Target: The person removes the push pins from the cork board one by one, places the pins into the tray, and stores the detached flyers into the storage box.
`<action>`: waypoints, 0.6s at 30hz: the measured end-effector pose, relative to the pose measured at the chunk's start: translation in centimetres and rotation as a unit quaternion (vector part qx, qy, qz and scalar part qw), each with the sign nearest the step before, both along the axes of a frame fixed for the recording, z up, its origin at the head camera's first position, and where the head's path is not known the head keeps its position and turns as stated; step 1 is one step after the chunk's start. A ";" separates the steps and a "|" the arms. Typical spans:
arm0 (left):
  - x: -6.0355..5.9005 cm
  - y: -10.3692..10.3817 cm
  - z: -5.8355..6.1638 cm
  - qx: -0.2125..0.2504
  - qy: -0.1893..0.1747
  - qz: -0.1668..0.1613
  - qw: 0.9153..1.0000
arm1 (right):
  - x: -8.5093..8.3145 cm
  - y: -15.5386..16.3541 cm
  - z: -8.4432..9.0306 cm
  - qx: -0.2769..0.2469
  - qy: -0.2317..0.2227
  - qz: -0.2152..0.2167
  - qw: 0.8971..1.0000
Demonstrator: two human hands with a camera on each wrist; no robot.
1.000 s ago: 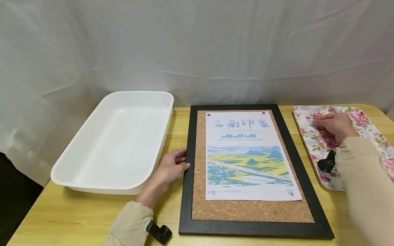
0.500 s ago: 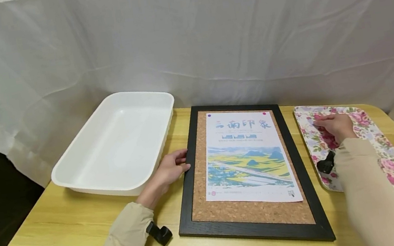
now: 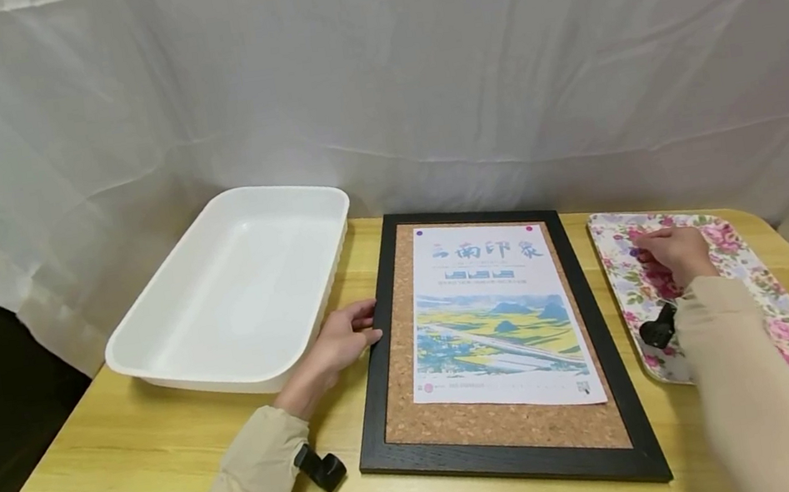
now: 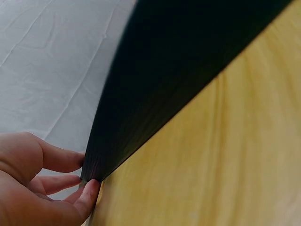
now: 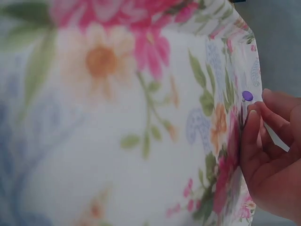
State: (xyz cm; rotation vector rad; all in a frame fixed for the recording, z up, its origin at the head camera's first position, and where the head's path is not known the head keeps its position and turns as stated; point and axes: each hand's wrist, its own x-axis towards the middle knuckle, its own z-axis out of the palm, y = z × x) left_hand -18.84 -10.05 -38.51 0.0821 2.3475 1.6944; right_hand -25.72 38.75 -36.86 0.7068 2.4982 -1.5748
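My left hand [image 3: 342, 337] rests against the left edge of a black-framed cork board [image 3: 512, 438]; in the left wrist view its fingertips and thumb touch the frame's dark side [image 4: 141, 103]. A printed landscape poster [image 3: 498, 315] lies on the cork, with a purple pin [image 3: 419, 233] and a red pin [image 3: 529, 229] at its top corners. Over the floral tray [image 3: 785, 334], my right hand [image 3: 678, 255] has thumb and forefinger together. In the right wrist view they pinch a purple-headed thumbtack [image 5: 247, 96], its head showing beyond the fingertips. The tack's point is hidden.
A deep white plastic tray [image 3: 220, 296] stands left of the board, close to my left forearm. Behind everything hangs a pale grey curtain [image 3: 415, 66]. The wooden table [image 3: 132, 476] ends at a dark gap on the left.
My right hand has shifted slightly to the right over the floral tray, fingers still together. The left hand stays at the frame's edge; board and trays stay put.
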 end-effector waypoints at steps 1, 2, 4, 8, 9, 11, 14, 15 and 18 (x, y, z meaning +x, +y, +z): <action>0.0 0.0 0.0 0.002 0.000 0.000 1.000 | 0.1 0.0 0.0 -0.002 0.005 0.005 1.000; 0.0 0.0 -0.1 0.004 0.000 -0.001 1.000 | 0.1 0.1 0.1 -0.001 0.008 0.012 1.000; 0.0 0.0 -0.1 0.007 -0.001 -0.002 1.000 | 0.1 0.2 0.2 -0.002 0.022 0.028 0.999; 0.0 0.0 -0.1 0.011 -0.003 -0.003 1.000 | 0.1 0.2 0.6 0.020 0.046 0.067 0.996; 0.1 0.0 -0.1 0.010 -0.003 -0.004 1.000 | 0.1 0.1 0.7 0.033 0.054 0.080 0.995; 0.1 0.0 0.0 0.009 -0.005 -0.003 1.000 | 0.1 -0.2 1.1 0.063 0.066 0.107 0.990; 0.0 0.0 -0.1 0.006 -0.005 -0.002 1.000 | 0.0 -1.0 1.9 0.096 0.083 0.144 0.981; 0.0 0.0 0.0 0.004 -0.004 -0.002 1.000 | 0.0 -1.4 2.2 0.103 0.085 0.154 0.979; 0.0 0.0 0.0 0.003 -0.004 -0.001 1.000 | -0.2 -2.5 2.8 0.108 0.088 0.167 0.976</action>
